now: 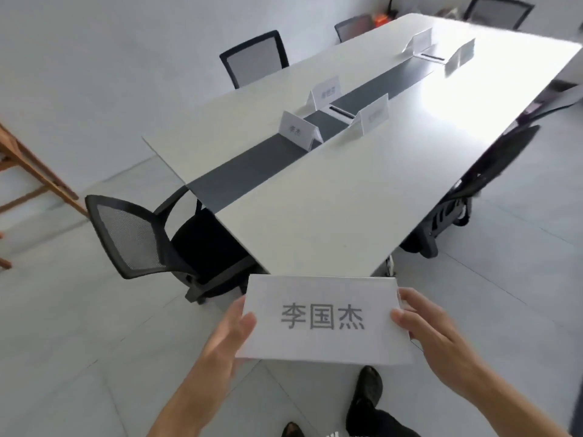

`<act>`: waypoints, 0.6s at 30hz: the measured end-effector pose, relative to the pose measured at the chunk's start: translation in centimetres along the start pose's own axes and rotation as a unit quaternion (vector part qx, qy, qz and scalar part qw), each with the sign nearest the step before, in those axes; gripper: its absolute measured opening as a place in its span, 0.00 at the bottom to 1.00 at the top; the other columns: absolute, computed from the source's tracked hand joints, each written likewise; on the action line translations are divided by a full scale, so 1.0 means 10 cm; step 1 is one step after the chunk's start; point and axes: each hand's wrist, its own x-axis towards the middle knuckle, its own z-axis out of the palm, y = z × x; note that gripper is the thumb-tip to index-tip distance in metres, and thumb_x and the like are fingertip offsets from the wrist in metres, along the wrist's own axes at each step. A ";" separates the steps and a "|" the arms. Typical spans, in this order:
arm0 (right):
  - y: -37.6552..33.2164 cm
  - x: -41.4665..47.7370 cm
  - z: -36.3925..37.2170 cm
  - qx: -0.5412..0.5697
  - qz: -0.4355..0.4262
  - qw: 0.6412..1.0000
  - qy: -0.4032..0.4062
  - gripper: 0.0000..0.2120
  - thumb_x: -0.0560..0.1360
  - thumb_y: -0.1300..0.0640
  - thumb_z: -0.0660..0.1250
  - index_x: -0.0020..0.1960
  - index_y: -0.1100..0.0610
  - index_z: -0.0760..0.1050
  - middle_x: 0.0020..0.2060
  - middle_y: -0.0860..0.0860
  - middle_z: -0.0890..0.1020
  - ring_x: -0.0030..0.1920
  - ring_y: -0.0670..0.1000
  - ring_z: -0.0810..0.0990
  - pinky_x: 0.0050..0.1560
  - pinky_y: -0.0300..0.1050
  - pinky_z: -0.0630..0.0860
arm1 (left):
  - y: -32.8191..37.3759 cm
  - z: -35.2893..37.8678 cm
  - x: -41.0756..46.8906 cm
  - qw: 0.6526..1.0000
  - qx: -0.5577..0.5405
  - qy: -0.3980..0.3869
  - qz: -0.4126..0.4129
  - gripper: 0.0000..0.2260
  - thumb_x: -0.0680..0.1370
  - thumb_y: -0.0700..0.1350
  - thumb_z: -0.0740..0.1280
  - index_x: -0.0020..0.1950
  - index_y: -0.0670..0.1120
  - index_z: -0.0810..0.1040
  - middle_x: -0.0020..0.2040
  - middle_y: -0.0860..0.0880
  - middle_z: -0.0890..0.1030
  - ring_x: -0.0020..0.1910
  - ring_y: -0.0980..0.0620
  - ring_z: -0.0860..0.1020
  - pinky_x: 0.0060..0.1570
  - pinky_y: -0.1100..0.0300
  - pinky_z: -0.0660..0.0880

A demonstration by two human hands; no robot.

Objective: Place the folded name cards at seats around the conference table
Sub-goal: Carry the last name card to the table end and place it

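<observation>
Folded white paper name card (321,320), held flat-faced toward the camera at chest height above the grey tiled floor (94,342), just short of the near corner of the counter (315,216). Its front panel is clean and uncreased, with the fold along the top edge. Printed across the middle in large grey characters is 李国杰.

The left hand (227,329) pinches the card's left edge, thumb on the face and fingers behind. The right hand (432,329) does the same on the right edge.

The counter is a long white rectangular conference table with a dark grey strip down its centre. Five white tent-folded cards stand along that strip. The nearest (298,130) seems to read 李杰, though the print is soft. Two more (325,91) (372,116) flank the strip just behind it, and a far pair (421,41) (460,56) stands near the other end, with lettering too blurred to read.

Broad white surface runs from the strip out to the right-hand edge and down to the near corner. A black mesh-backed office chair (132,238) sits angled at the near left edge, another black chair (492,171) is tucked against the right edge, and a third (255,56) stands back from the far left side. Open tile lies between the person's dark shoes (367,392) and the counter's corner. A wooden frame (31,171) stands at the far left.
</observation>
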 end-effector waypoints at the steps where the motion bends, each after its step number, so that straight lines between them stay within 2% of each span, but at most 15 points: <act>1: 0.05 -0.11 -0.03 0.004 0.007 1.000 0.020 0.09 0.78 0.58 0.62 0.55 0.56 0.77 0.44 0.54 0.86 0.42 0.53 0.84 0.39 0.44 0.77 | -0.03 0.10 0.01 1.000 -0.008 -0.025 -0.003 0.30 0.67 0.66 0.68 0.67 0.61 0.70 0.65 0.52 0.78 0.64 0.52 0.76 0.62 0.47 0.72; 3: 0.13 -0.31 -0.14 0.025 0.023 0.997 0.065 0.09 0.80 0.60 0.59 0.55 0.56 0.77 0.42 0.54 0.86 0.39 0.51 0.83 0.37 0.39 0.76 | -0.11 0.29 0.04 0.999 -0.012 -0.043 -0.008 0.31 0.65 0.63 0.71 0.67 0.60 0.71 0.64 0.50 0.79 0.62 0.49 0.78 0.57 0.46 0.75; 6: 0.24 -0.58 -0.39 0.060 0.046 0.991 0.108 0.11 0.79 0.52 0.61 0.56 0.54 0.78 0.39 0.51 0.85 0.37 0.47 0.81 0.36 0.36 0.75 | -0.24 0.61 0.12 0.998 -0.024 -0.047 -0.028 0.32 0.62 0.55 0.72 0.65 0.53 0.73 0.60 0.44 0.81 0.55 0.44 0.81 0.48 0.47 0.77; 8: 0.34 -0.75 -0.60 0.087 0.074 0.985 0.132 0.14 0.79 0.49 0.58 0.55 0.53 0.80 0.38 0.51 0.84 0.36 0.47 0.80 0.35 0.36 0.75 | -0.31 0.86 0.20 0.996 -0.037 -0.059 -0.047 0.32 0.61 0.51 0.72 0.64 0.47 0.74 0.57 0.40 0.82 0.50 0.42 0.81 0.43 0.47 0.76; 10: 0.48 -0.91 -0.87 0.107 0.112 0.975 0.156 0.15 0.80 0.53 0.56 0.53 0.55 0.81 0.38 0.53 0.85 0.36 0.48 0.81 0.35 0.38 0.75 | -0.34 1.13 0.32 0.995 -0.045 -0.066 -0.066 0.31 0.60 0.48 0.73 0.62 0.44 0.75 0.54 0.38 0.82 0.44 0.43 0.80 0.38 0.49 0.76; 13: 0.77 -1.19 -1.36 0.102 0.159 0.963 0.194 0.11 0.79 0.55 0.61 0.54 0.56 0.80 0.41 0.55 0.87 0.38 0.50 0.84 0.39 0.45 0.74 | -0.37 1.60 0.51 0.992 -0.042 -0.069 -0.094 0.27 0.62 0.43 0.71 0.61 0.41 0.75 0.49 0.37 0.83 0.39 0.44 0.80 0.32 0.52 0.77; 16: 1.06 -1.48 -1.93 0.079 0.185 0.946 0.256 0.07 0.77 0.58 0.65 0.53 0.57 0.80 0.39 0.55 0.87 0.38 0.52 0.85 0.38 0.46 0.74 | -0.37 2.08 0.73 0.992 -0.018 -0.058 -0.107 0.30 0.58 0.44 0.72 0.60 0.42 0.76 0.44 0.41 0.83 0.38 0.42 0.79 0.33 0.51 0.76; 18: 1.21 -1.63 -2.31 0.073 0.202 0.935 0.283 0.07 0.77 0.58 0.66 0.52 0.57 0.80 0.39 0.53 0.87 0.39 0.51 0.85 0.38 0.45 0.75 | -0.34 2.40 0.89 0.993 -0.014 -0.042 -0.111 0.27 0.61 0.43 0.68 0.60 0.42 0.75 0.46 0.41 0.82 0.41 0.40 0.78 0.35 0.51 0.76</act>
